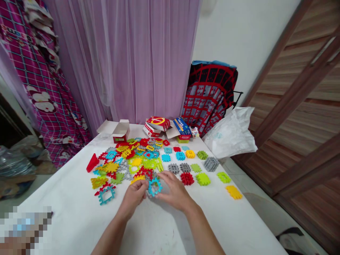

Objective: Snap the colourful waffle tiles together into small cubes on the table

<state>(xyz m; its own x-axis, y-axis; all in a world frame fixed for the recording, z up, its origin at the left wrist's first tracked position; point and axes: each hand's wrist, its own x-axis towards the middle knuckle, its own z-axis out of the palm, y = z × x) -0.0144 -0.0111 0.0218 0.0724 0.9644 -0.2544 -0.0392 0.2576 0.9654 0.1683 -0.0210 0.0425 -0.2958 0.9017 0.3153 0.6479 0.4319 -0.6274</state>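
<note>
Both hands meet over the near middle of a white table. My left hand and my right hand are closed on the same small cluster of interlocking plastic pieces, a teal square frame piece joined to grey ones. Just beyond my fingers lies a heap of colourful toothed building tiles in red, yellow, green, teal and grey. Separate assembled blocks sit to the right: a red block, a green block, a grey block.
Small cardboard boxes stand at the table's far edge. A white plastic bag lies at the right edge, with a red-and-black patterned cloth over a chair behind. Purple curtains hang at the back. A yellow block lies near the right edge.
</note>
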